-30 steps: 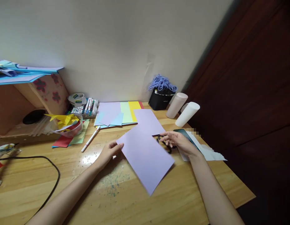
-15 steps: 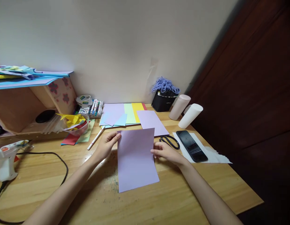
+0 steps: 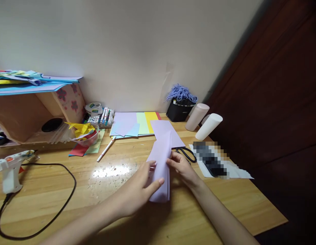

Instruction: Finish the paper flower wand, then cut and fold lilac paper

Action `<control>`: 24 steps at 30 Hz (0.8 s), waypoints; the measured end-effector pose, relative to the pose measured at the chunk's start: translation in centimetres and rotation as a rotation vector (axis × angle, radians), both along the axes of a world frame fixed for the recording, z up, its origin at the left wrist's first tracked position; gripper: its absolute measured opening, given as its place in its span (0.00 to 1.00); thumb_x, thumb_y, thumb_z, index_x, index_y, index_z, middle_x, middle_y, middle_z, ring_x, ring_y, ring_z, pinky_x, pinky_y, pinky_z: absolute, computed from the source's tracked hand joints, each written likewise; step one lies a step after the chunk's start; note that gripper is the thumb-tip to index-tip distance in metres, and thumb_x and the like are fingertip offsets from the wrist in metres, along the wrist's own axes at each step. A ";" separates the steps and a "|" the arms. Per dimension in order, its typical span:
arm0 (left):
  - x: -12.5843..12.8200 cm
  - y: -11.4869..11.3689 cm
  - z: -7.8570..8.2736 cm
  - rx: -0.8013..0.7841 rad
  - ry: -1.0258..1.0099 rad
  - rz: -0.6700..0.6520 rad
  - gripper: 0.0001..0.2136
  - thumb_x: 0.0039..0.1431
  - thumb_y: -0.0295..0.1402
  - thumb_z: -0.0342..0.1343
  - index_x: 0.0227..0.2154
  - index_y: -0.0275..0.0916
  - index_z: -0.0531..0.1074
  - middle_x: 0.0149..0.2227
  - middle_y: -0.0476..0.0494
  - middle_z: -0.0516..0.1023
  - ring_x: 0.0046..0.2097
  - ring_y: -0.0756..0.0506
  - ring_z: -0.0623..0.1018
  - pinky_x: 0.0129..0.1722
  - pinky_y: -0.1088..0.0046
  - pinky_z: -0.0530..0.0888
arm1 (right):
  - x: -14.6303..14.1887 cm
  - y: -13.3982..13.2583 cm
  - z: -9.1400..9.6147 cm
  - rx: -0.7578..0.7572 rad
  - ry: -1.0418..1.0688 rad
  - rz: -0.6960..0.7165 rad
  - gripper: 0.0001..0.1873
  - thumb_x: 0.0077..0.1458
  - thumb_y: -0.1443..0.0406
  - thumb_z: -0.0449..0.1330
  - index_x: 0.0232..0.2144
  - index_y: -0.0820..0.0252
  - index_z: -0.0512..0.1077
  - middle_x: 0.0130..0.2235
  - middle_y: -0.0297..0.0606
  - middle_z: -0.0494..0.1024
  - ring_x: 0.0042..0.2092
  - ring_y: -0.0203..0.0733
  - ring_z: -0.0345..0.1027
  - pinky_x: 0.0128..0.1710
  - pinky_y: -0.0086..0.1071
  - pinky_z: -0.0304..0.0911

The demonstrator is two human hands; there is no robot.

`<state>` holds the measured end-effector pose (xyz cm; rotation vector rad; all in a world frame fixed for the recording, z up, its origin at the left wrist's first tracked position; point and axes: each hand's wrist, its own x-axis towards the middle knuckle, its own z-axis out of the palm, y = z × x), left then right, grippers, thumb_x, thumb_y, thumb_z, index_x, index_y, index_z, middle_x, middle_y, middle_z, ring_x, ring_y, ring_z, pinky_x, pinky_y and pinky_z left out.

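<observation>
A sheet of light purple paper [image 3: 161,160] is bent over lengthwise into a narrow double layer, held above the wooden table. My left hand [image 3: 137,194] grips its left, bent side, thumb across the front and fingers behind the left edge. At the right side my right hand [image 3: 182,170] pinches the edges, which lie close together. Just beyond my right hand are the black handles of scissors [image 3: 188,154], partly covered. Another purple sheet [image 3: 168,131] lies flat behind the held one.
Coloured paper sheets [image 3: 141,122] lie by the wall near markers [image 3: 106,115]. A white marker [image 3: 106,149] rests left of centre. A glue gun [image 3: 11,173] with its black cord [image 3: 71,190] stands left. Two cylinders [image 3: 209,126], a black pouch [image 3: 179,110] and a blurred-out dark object [image 3: 211,163] are right.
The purple paper was open and nearly flat; now its left side is bent over to the right. My left hand has moved right and nearer with it, while my right hand stays at the right edge.
</observation>
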<state>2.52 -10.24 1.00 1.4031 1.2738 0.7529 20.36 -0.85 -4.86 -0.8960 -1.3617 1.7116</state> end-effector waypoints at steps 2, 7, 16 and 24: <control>0.7 0.1 0.0 -0.020 -0.156 -0.006 0.24 0.54 0.43 0.52 0.52 0.41 0.58 0.55 0.37 0.63 0.51 0.40 0.67 0.49 0.63 0.66 | -1.2 -0.8 0.3 0.009 0.062 0.026 0.17 0.39 0.56 0.66 0.31 0.60 0.72 0.31 0.37 0.74 0.35 0.41 0.67 0.36 0.32 0.63; 0.6 1.8 -0.5 -0.077 -0.374 0.189 0.23 0.53 0.42 0.52 0.50 0.36 0.58 0.49 0.35 0.68 0.48 0.40 0.71 0.43 0.62 0.71 | -2.8 -1.9 1.2 0.113 0.095 0.070 0.19 0.38 0.57 0.67 0.32 0.61 0.73 0.38 0.40 0.75 0.39 0.45 0.68 0.38 0.33 0.63; -7.5 1.3 -1.4 -0.100 -0.117 0.434 0.26 0.44 0.37 0.56 0.47 0.33 0.61 0.43 0.37 0.73 0.44 0.38 0.74 0.45 0.60 0.69 | 0.5 0.2 1.3 -0.231 0.160 -0.027 0.13 0.47 0.59 0.62 0.36 0.56 0.70 0.33 0.34 0.76 0.30 0.37 0.69 0.31 0.30 0.64; -13.6 -1.7 -5.9 0.051 0.667 0.444 0.33 0.48 0.35 0.52 0.56 0.32 0.47 0.45 0.32 0.69 0.47 0.35 0.71 0.45 0.54 0.67 | 2.5 2.4 -0.5 -0.224 -0.300 0.363 0.16 0.43 0.59 0.64 0.32 0.65 0.72 0.32 0.38 0.76 0.33 0.40 0.69 0.32 0.30 0.61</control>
